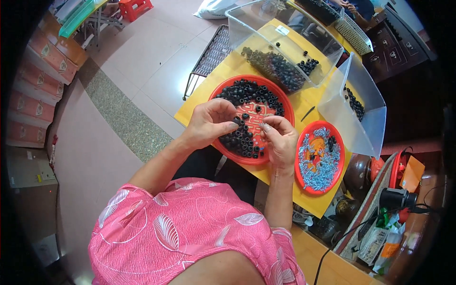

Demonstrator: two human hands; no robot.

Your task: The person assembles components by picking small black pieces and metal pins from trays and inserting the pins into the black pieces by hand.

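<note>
Over a round red tray (290, 105) of small black cylindrical pieces with holes (251, 90), my left hand (209, 122) is closed in a pinch. A small black piece (237, 120) shows at its thumb and fingertip. To its right, the thumb and forefinger of my right hand (281, 140) are pressed together over the tray. Something tiny and pale seems to be at those tips, too small to name. Beside my right wrist lies a smaller red plate (299, 167), covered with small silvery metal parts (319, 176) and a few black pieces.
Behind the tray, a clear plastic bin (247, 28) and a second clear bin (375, 126) hold more black pieces. All stand on a yellow tabletop (311, 202). A small dark tool (308, 113) lies between them. Another person's hand (350, 8) appears far right. Cables and packets crowd the right shelf.
</note>
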